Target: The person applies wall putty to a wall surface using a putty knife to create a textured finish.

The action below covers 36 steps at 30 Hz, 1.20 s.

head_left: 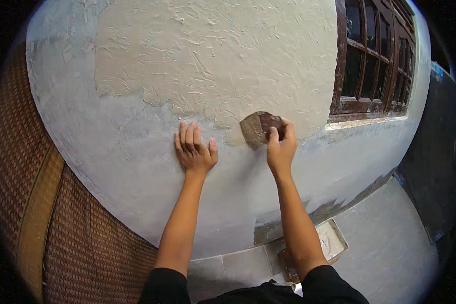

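Observation:
My right hand (282, 152) grips a brown putty scraper (253, 130), its flat blade smeared with beige paste. The scraper lies at the lower edge of a cream putty coat (213, 55), which is rough with ridges and covers the upper wall. To its left, my left hand (195, 151) rests on the bluish-grey wall (131, 137) just under the ragged putty edge, fingers apart and holding nothing. A thin patch of putty shows between the two hands, beside the scraper's blade.
A dark wooden window (372, 55) with several panes is set in the wall at upper right. Below my right forearm, a tray (343, 235) of whitish paste stands near the floor (390, 233). Brown woven panels (91, 243) with a wooden strip (39, 213) border the wall at left.

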Motion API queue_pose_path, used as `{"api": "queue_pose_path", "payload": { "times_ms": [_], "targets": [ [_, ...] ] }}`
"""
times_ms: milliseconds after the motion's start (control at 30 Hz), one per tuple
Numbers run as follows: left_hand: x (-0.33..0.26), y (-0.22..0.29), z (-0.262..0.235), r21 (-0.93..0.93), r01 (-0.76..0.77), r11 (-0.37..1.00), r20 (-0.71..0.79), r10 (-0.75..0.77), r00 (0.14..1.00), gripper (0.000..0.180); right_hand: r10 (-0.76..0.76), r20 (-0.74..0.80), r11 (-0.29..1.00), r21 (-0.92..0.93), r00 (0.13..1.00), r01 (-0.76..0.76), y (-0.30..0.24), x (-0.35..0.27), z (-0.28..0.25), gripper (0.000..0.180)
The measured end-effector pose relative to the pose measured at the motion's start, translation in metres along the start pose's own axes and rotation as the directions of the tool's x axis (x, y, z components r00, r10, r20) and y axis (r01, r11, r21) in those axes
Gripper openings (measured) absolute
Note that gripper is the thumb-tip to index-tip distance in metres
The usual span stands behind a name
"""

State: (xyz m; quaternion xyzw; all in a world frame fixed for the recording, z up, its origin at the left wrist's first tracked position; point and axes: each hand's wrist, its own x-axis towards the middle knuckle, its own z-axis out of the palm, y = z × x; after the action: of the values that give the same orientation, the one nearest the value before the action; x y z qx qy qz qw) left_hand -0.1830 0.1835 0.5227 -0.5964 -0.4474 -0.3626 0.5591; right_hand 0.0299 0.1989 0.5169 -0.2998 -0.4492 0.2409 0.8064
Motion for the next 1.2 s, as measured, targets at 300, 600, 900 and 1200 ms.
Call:
{"api": "queue_pose_path", "payload": {
  "times_ms": [300,600,900,1200],
  "targets": [
    [-0.002,0.000,-0.001,-0.007,-0.001,1.000,0.013,0.001,1.000,0.056,0.005,-0.006,1.000,0.015,1.000,-0.005,0.007,0.017,-0.003,0.022],
    [0.000,-0.001,0.000,0.003,-0.008,1.000,-0.015,0.008,1.000,0.055,0.206,-0.029,0.979,0.016,0.978,-0.206,0.035,-0.026,-0.013,0.020],
    [0.001,-0.002,-0.002,0.018,-0.011,1.000,-0.008,0.011,1.000,0.053,0.231,-0.048,0.973,0.039,0.972,-0.229,0.043,-0.033,-0.002,0.025],
    [0.000,-0.006,0.000,0.030,-0.014,0.999,-0.016,0.015,1.000,0.052,0.228,-0.047,0.972,0.074,0.972,-0.225,0.022,-0.037,0.006,0.026]
  ]
}}
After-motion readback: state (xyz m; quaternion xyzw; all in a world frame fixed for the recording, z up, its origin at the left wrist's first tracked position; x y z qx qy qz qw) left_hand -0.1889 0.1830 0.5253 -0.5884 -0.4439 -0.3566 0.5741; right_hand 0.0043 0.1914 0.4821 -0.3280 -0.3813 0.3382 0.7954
